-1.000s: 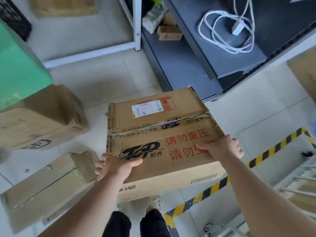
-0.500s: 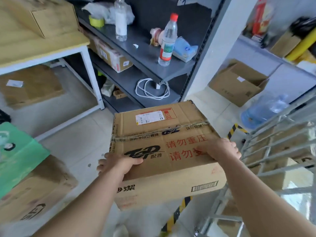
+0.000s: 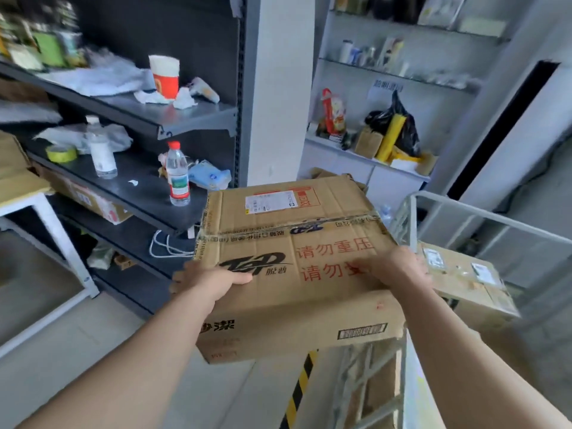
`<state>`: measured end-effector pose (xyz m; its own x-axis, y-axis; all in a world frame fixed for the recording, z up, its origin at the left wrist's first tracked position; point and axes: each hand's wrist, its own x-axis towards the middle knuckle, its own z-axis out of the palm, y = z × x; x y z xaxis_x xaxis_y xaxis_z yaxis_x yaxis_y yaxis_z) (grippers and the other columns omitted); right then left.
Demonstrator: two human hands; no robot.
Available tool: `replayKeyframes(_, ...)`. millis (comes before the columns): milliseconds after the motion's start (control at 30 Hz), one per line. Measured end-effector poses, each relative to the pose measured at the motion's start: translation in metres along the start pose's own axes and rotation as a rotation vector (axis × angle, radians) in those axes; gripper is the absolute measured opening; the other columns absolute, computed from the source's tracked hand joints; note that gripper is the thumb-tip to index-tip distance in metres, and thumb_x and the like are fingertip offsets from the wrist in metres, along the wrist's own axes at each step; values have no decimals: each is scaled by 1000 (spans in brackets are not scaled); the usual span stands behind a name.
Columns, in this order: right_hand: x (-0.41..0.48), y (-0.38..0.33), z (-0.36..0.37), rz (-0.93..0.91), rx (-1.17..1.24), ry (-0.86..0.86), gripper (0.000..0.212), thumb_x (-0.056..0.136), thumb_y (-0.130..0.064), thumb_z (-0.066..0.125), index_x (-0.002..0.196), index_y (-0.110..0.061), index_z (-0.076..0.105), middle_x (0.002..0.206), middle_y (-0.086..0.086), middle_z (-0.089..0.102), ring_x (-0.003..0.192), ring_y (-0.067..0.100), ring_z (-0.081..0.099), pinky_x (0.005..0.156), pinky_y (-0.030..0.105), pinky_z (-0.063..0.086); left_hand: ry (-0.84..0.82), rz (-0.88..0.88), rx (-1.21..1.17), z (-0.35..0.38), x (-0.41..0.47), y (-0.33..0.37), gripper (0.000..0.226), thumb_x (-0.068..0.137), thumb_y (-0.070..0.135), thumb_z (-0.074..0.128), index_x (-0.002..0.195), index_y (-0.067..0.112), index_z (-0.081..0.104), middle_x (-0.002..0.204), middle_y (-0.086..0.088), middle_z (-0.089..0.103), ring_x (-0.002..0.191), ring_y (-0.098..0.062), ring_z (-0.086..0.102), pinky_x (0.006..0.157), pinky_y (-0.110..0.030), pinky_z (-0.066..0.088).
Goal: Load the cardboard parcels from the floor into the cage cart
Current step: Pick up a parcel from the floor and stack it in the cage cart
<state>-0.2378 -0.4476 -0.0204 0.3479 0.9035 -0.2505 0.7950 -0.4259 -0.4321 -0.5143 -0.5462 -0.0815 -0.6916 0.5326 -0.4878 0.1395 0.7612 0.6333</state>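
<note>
Your left hand [image 3: 213,283] and right hand [image 3: 399,270] both clamp the box [image 3: 294,224] at its near corners — it's airborne and level. Just right of your right hand is the cage cart [image 3: 495,218]. Lift over its edge, then lower onto the parcel [image 3: 458,275] inside — no dropping.

Bright, even light; soft shadows.
Motion blur on left shelf [image 3: 198,114] and cart [image 3: 464,209]; edges bowed; glare lower right.

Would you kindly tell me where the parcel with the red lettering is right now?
In the head view the parcel is at centre, held up by the left hand and right hand, just left of the cage cart.
</note>
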Motion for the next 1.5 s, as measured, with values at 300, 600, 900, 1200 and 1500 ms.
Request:
replayKeyframes(300,62,18,-94,21,208,174,105,50,-69,84,129,-9,49,132,14,46,126,33,44,109,47,36,49,261,36,38,-34,130,130,46,60,89,145,7,25,145,-18,33,130,-37,33,103,-48,34)
replayKeyframes(600,137,37,-148,227,323,343,111,46,-69,86,131,-9,49,134,15,47,128,34,44,111,45,34,-90,481,138,116,-21,270,118,48,59,89,136,6,31,136,-18,38,124,-35,38,99,-47,39)
replayKeyframes(900,172,59,-198,534,437,580,114,45,-71,85,132,-7,50,136,16,47,129,34,44,111,46,36,-331,784,257,208,-19,412,145,24,71,84,144,9,29,143,-16,41,128,-38,41,101,-53,41)
replayKeyframes(1200,166,115,-234,732,500,744,111,53,-65,86,136,-3,46,143,21,40,134,37,38,114,47,31,-509,980,367,303,-82,474,132,46,64,87,146,6,24,144,-19,33,132,-37,34,108,-49,34)
replayKeyframes(1500,213,180,-260,863,508,802,119,51,-66,87,141,-2,41,145,21,38,135,37,37,115,48,29,-618,1081,452,405,-129,510,140,47,64,87,151,4,15,153,-20,23,139,-39,26,113,-51,29)
